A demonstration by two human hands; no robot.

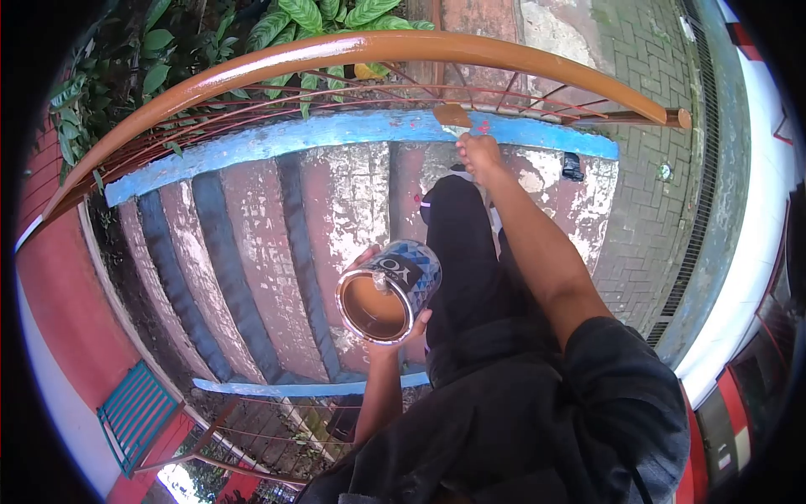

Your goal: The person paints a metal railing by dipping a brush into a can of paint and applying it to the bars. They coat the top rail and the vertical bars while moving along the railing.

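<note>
My left hand is wrapped round a paint can with a blue patterned label. The can tilts toward me, and brown paint shows inside its open top. Stretched out ahead, my right hand grips a paintbrush by its handle, which the fingers mostly hide. Brown paint coats the bristles. In this view the brush overlaps the blue-painted stair edge, just below the curved brown handrail. The rail looks glossy along its left part.
Worn red and white steps run down under me. Thin metal bars sit below the handrail, with leafy plants behind. A small black object lies on the step at right, beside brick paving. A teal slatted gate stands lower left.
</note>
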